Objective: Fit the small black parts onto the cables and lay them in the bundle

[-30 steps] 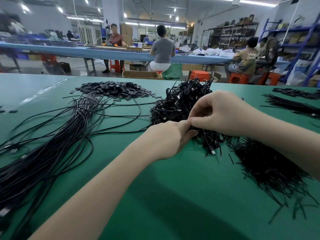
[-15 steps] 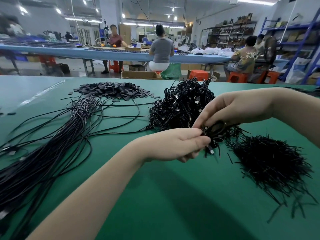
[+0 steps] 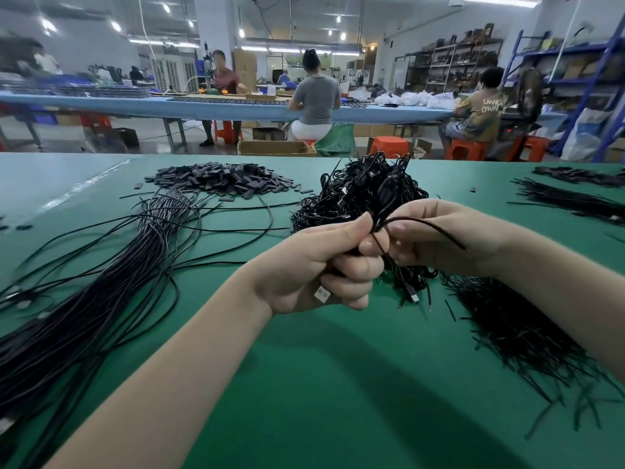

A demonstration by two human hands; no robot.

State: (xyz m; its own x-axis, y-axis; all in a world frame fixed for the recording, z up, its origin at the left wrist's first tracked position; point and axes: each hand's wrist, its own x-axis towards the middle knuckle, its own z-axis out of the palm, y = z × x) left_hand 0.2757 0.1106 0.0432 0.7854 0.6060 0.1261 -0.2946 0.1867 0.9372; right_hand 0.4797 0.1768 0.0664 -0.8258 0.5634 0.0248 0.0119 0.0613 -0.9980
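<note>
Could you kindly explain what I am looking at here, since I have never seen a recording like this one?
There is no machine: a person wears a camera on the head, so the single view looks down over their two bare arms. The left hand grips a black cable with a silver plug poking out below; the right hand pinches the same cable. On the green table lie a long bundle of cables at left, a pile of flat black parts behind it, a tangled heap of cables in the middle, and thin black tubes at right. Other workers sit at a blue bench behind.
</note>
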